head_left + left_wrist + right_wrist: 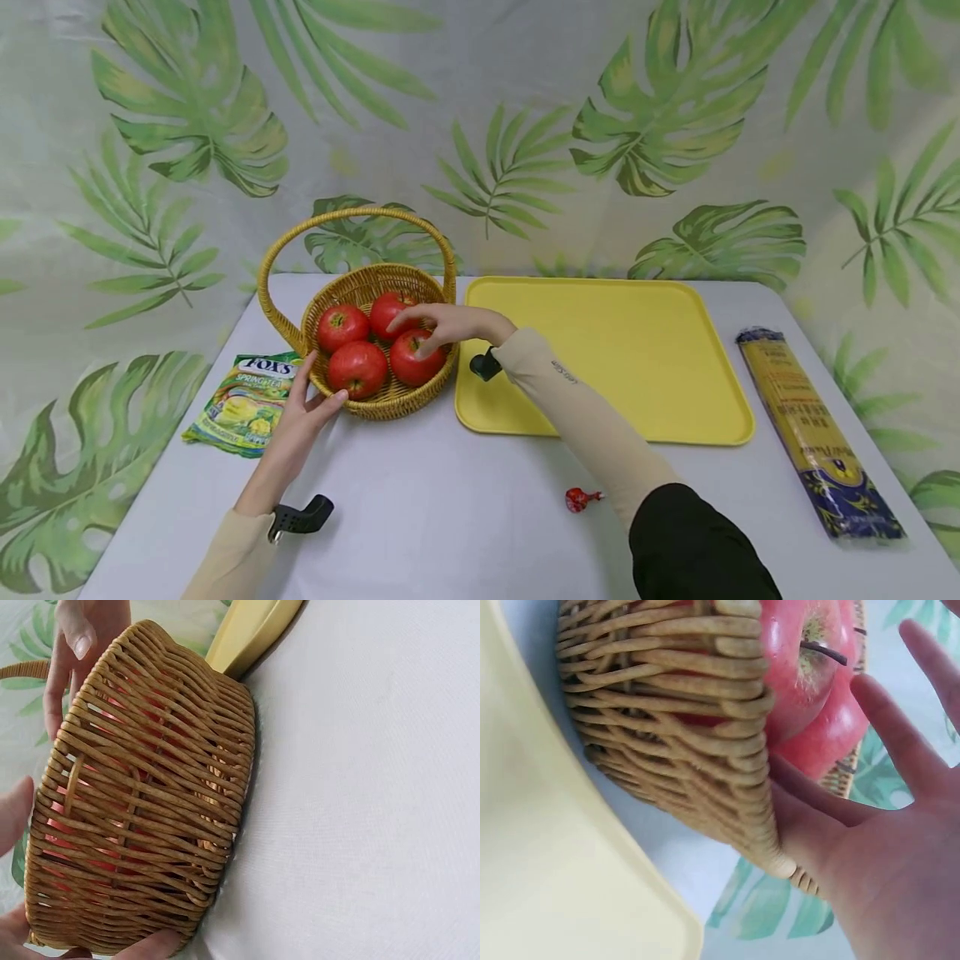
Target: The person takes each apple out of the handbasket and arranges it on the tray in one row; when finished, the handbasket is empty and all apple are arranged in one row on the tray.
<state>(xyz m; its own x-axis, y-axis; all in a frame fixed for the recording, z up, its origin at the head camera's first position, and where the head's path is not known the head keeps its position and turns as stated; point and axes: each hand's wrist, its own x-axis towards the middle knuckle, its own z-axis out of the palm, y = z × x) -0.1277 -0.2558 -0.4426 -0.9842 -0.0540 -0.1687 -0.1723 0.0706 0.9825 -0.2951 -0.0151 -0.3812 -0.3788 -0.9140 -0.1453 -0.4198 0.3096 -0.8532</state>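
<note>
A wicker basket (405, 406) with an arched handle stands at the back left, holding several red apples (357, 369). My left hand (296, 417) holds its front left side. In the left wrist view, the thumb is by the rim and fingers lie against the woven wall (150, 802). Over the basket's right side reaches my right hand (457, 323), fingers spread among the apples. The right wrist view shows two fingers extended past an apple (802, 675), while other digits dip between the fruit and the rim. No apple is lifted.
Right of the basket lies a yellow tray (600, 358). A green Fox's candy bag (243, 404) is left of the basket. One red wrapped candy (579, 499) sits near the front, below the right forearm. A long blue and gold packet (817, 433) lies along the right edge.
</note>
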